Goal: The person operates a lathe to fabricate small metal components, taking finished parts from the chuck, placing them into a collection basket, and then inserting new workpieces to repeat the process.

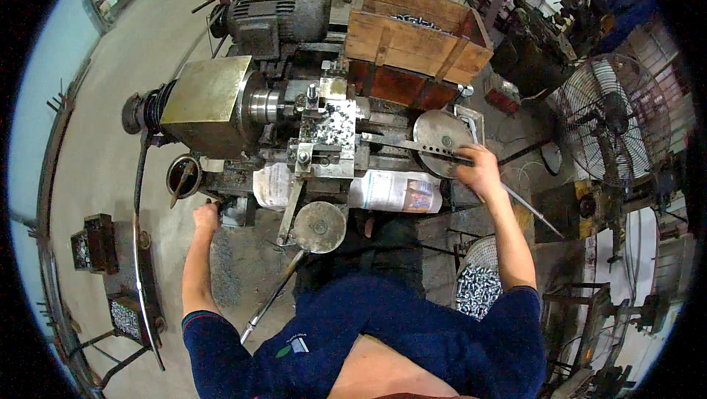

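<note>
Head view, only one. Right hand [479,171] is right of center at the outer end of the perforated bar [401,142], over the right edge of the upper disc [439,128]. Fingers are bent, slightly apart, thumb side toward the bar; whether they wrap the bar, the disc rim or the rod [532,210] passing behind, can't tell. Bar runs from center frame, by the slide [331,123], to that hand.

Left hand [207,216] is left of center, low, at the machine's near edge below the bowl [171,172]. Fingers curl into a loose fist, little gap; can't tell what, if anything, is inside.

Doing it well, my judgement: steady, even pull or push with the right hand, full grip on the handle part instead of fingertips, wrist in line with the forearm. Fingers best kept off the bar's holes and from between bar and disc, likely pinch spots. Left hand sits well apart from the spindle [263,107], upper left of center; good place for it. Watch the lower disc [320,227] and its handle [272,297], bottom center, near the torso. Loose paper [387,190] under the slide could snag.
</note>
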`<state>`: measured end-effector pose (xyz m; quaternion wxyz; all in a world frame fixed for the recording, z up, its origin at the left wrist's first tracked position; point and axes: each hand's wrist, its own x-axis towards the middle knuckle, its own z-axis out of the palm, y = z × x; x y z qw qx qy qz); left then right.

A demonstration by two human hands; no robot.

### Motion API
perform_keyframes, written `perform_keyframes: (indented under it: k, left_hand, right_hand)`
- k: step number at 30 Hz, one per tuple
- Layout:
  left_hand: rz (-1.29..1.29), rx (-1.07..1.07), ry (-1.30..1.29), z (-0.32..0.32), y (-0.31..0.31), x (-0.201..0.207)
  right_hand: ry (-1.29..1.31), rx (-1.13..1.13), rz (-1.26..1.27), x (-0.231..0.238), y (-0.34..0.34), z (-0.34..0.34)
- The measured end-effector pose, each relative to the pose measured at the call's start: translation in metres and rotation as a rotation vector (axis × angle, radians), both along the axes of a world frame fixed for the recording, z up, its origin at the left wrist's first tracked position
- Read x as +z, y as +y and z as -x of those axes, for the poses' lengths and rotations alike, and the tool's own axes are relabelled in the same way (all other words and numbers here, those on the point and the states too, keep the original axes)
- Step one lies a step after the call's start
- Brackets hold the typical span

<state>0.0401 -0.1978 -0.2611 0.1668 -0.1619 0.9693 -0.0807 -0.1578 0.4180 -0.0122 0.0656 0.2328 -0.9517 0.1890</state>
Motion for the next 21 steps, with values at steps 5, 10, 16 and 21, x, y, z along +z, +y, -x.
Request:
perform_keyframes:
  k: [5, 10, 16, 21]
  left_hand:
    - [-0.189, 0.094, 0.337, -0.02, 0.013, 0.022]
    - [-0.639, 0.273, 0.3, -0.071, 0.044, 0.062]
    - [-1.265, 0.248, 0.005, -0.101, 0.172, 0.165]
    - [-0.995, 0.135, 0.038, -0.093, 0.226, 0.147]
  right_hand:
    - [0.075, -0.452, -0.277, -0.073, 0.154, 0.007]
    - [-0.102, -0.845, -0.598, -0.143, 0.277, -0.025]
    - [-0.093, -0.794, -0.492, -0.153, 0.228, -0.122]
    - [-0.252, -0.748, -0.277, -0.144, 0.154, -0.204]
